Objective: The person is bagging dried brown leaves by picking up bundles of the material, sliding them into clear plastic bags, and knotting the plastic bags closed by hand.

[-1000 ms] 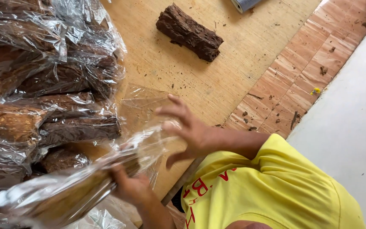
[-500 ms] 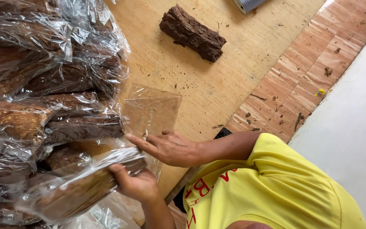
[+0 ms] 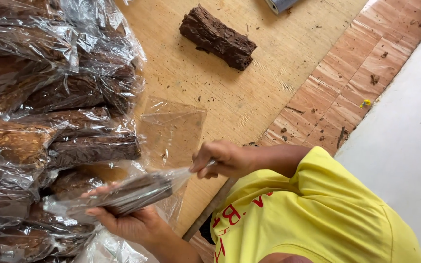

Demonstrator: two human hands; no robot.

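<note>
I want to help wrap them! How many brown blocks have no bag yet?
1. The bare brown block lies alone on the table. The bagged block being held and the stack are wrapped; more may hide.

Stack of clear-wrapped brown bundles (image 3: 49, 112) at left. One wrapped bundle (image 3: 127, 195) at bottom centre. Empty clear bag (image 3: 171, 131) flat on wooden table (image 3: 269, 87).

Packing workshop: stacked wrapped bundles (image 3: 49, 112)

Left hand (image 3: 127, 221) cupped palm-up in a grip; right hand (image 3: 222, 158) pinching, fingers curled
</note>
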